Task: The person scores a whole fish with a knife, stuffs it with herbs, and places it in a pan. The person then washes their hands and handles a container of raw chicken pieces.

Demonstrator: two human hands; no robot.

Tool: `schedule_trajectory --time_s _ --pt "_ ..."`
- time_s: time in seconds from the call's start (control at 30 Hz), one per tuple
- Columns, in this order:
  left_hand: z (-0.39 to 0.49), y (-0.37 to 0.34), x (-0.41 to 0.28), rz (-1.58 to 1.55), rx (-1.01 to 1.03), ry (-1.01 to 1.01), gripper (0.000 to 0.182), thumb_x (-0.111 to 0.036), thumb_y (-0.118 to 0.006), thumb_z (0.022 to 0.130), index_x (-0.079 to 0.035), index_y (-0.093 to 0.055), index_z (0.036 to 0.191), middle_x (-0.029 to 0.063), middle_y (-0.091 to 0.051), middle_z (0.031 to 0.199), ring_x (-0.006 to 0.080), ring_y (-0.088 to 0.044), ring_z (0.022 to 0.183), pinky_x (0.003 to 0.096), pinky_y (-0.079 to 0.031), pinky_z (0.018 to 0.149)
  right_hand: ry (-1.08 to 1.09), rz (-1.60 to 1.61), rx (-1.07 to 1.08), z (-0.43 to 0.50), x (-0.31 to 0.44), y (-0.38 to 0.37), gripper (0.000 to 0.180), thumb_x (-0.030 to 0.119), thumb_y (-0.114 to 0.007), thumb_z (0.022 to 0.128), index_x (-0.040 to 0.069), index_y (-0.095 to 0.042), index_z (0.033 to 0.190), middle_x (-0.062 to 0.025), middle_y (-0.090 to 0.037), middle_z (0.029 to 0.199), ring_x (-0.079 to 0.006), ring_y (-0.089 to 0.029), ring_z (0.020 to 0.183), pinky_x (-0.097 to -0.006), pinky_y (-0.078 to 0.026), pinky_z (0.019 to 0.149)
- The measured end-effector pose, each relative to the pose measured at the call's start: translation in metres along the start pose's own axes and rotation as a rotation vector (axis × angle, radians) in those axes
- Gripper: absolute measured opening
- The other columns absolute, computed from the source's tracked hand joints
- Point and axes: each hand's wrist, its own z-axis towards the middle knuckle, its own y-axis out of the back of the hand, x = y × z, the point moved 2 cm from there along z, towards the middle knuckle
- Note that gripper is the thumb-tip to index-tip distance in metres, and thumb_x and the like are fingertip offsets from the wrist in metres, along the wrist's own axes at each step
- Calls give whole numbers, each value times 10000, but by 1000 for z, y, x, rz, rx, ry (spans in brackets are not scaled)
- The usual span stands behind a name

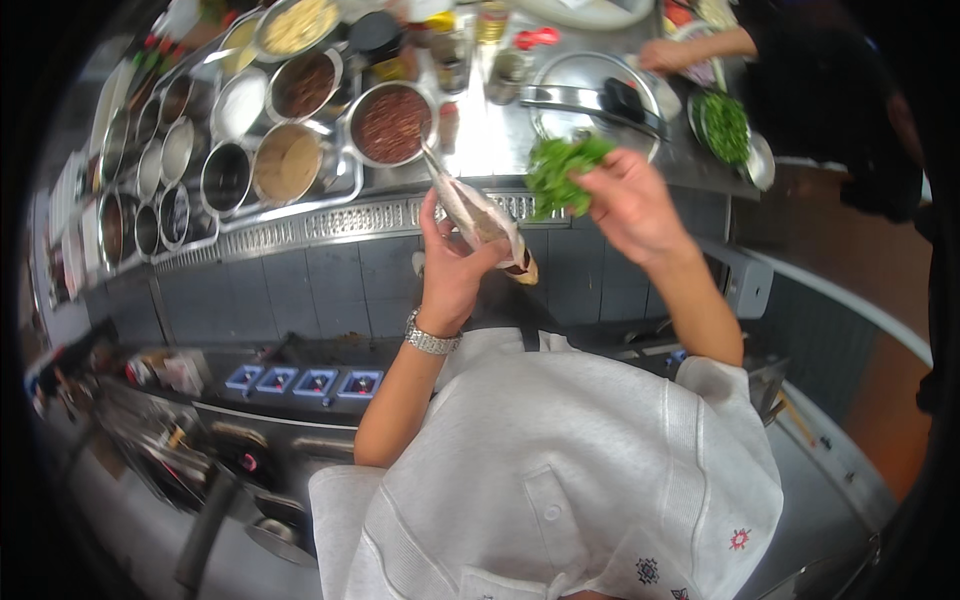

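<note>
My left hand [454,274] grips a whole fish [484,214] with its belly slit open, the cut side facing up and the tail pointing away from me. The fish's head end is nearest to my body. Pinched in my right hand [630,199] is a bunch of leafy green herbs [566,176], held a little to the right of the fish and apart from it. Both hands are raised in front of the steel counter's near edge. A metal pot of coarse red-brown seasoning [390,124] stands just beyond the fish's tail.
Several metal pots of seasonings stand in a steel tray [352,187] on the left. A round metal lid [592,82] lies at the right, beneath a steel strip. Another person's hand [664,56] is near it, beside a bowl of chopped greens [724,127]. Stove burners [247,457] are behind me.
</note>
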Motion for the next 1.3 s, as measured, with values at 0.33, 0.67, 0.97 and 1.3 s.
schedule_trajectory --time_s 0.33,0.67,0.97,1.3 --pt "-71 122 -60 -143 -245 -185 1044 119 -721 724 -96 -79 1518 157 -380 1370 269 -473 1271 388 -545 951 -129 -531 137 67 -128 -174 201 16 -648 866 -38 -698 1053 -71 -726 937 -108 -662 779 -275 -543 692" --pt "-119 260 -108 -111 -493 -401 1070 78 -778 716 -101 -89 1515 136 -422 1328 231 -511 1202 383 -538 947 438 -1489 840 129 -202 -342 213 11 -691 658 -31 -695 867 -150 -611 852 -339 -654 724 -411 -543 651" --pt "-159 354 -135 -252 -717 -445 1040 67 -767 712 -105 -118 1507 145 -410 1322 246 -513 1195 390 -531 941 209 -1458 1326 183 -278 -458 207 18 -664 718 -62 -667 909 -201 -600 939 -390 -645 797 -449 -536 757" --pt "-174 460 -178 -426 -902 -520 1023 117 -730 755 -112 -88 1518 151 -380 1305 270 -522 1201 414 -552 941 51 -1267 1358 227 -338 -566 392 -48 -622 765 -80 -652 1154 -209 -681 981 -345 -697 835 -377 -555 739"
